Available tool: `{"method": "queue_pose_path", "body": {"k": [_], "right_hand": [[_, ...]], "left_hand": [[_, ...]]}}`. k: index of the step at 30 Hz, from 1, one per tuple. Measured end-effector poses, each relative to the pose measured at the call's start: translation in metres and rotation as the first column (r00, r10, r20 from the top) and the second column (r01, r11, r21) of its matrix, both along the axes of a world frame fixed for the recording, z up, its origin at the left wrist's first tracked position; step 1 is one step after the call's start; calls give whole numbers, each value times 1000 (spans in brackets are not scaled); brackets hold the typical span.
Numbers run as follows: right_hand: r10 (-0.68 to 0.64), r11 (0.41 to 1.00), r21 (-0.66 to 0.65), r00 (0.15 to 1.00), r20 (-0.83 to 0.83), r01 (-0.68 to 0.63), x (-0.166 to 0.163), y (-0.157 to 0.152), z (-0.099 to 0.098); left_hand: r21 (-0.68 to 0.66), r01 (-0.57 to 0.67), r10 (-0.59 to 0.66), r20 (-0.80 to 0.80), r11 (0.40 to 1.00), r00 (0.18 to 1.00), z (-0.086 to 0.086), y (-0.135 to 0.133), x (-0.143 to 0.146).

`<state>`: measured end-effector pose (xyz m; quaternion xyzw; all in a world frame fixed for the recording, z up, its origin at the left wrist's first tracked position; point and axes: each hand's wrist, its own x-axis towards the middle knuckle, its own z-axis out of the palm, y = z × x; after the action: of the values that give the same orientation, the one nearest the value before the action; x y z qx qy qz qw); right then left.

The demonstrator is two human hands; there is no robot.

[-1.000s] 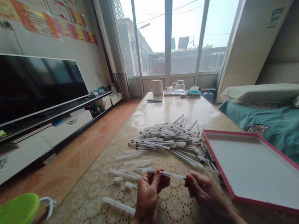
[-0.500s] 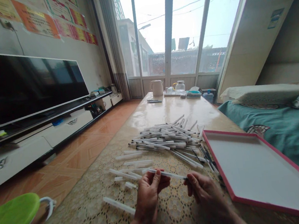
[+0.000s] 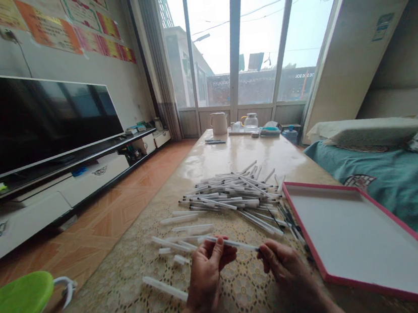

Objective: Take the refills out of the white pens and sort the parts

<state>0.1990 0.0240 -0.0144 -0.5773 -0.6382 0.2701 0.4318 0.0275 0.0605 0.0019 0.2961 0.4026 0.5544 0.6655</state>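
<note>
Both hands hold one clear pen [image 3: 238, 244] level above the lace-covered table [image 3: 136, 307]. My left hand [image 3: 208, 271] pinches the pen's left part between thumb and fingers. My right hand [image 3: 283, 266] is closed on the pen's right end. Beyond them lies a heap of several pens [image 3: 232, 194]. A few loose white pen barrels [image 3: 174, 242] lie to the left of my hands, one [image 3: 164, 288] close to my left wrist.
A white tray with a pink rim [image 3: 360, 239] lies at the right of the table. At the far end stand a white jug [image 3: 220, 122] and a glass teapot [image 3: 251, 120]. A green stool [image 3: 15, 312] is at lower left, a television [image 3: 33, 119] along the left wall, a teal bed [image 3: 398, 179] at right.
</note>
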Motion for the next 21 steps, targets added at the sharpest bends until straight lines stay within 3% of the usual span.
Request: {"method": "queue_pose_path", "body": {"k": [16, 21], "right_hand": [[58, 998, -35, 998, -38, -59, 1, 0, -1], [40, 999, -17, 999, 25, -39, 0, -1, 1]], "left_hand": [[19, -6, 6, 4, 1000, 1000, 3, -2, 1], [23, -1, 1, 0, 1000, 1000, 2, -1, 1]]}}
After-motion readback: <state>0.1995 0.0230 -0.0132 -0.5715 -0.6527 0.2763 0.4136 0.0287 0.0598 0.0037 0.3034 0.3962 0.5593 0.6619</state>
